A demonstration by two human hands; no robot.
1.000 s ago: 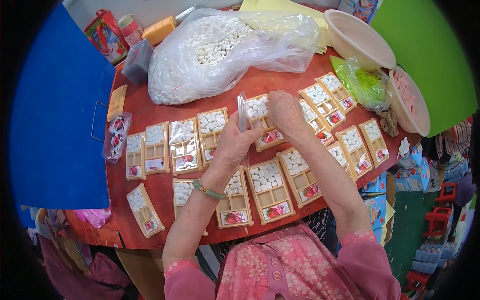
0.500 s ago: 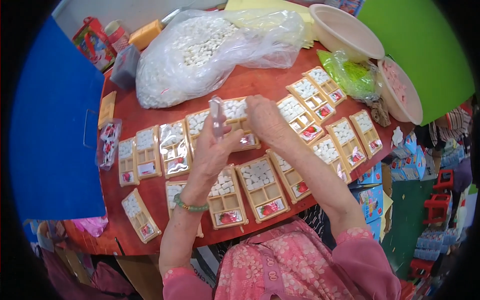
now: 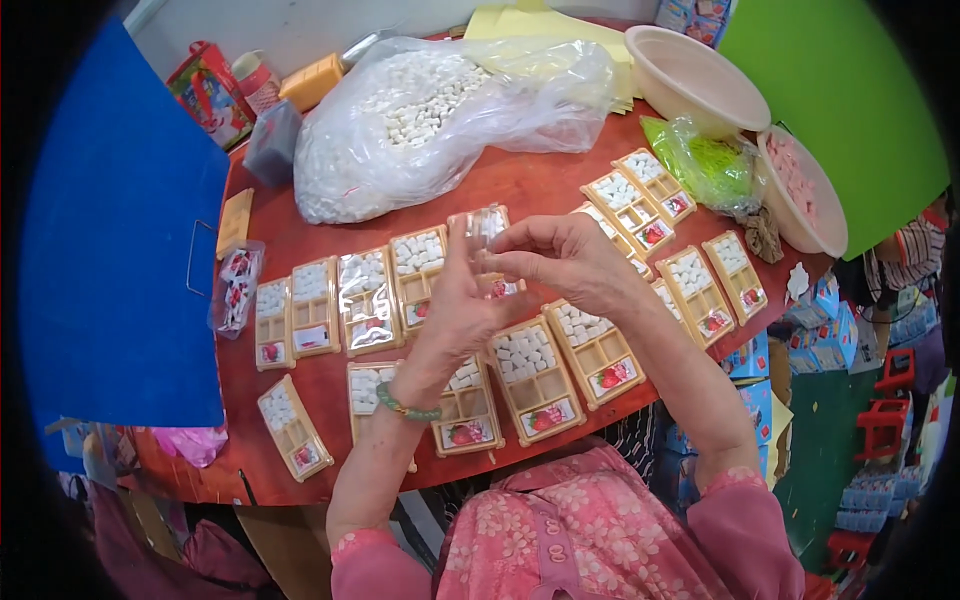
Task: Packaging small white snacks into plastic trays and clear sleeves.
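Note:
My left hand [image 3: 452,310] and my right hand [image 3: 556,258] are raised above the red table [image 3: 520,185] and together hold a small clear plastic lid [image 3: 487,228] between their fingertips. Below them lie several tan compartment trays [image 3: 528,375] filled with white pieces and small red-and-white packets. One tray [image 3: 366,298] to the left has a clear cover on it. A green bead bracelet sits on my left wrist.
A big clear bag of white pieces [image 3: 430,115] lies at the table's back. Two cream bowls [image 3: 700,75] and a green plastic bag [image 3: 712,165] stand at the right. A blue board [image 3: 110,260] leans at the left, with a small packet bag [image 3: 232,288] beside it.
Both hands stay together over the middle trays, and the clear lid between them has been turned from edge-on toward flat. The view has swung a little.

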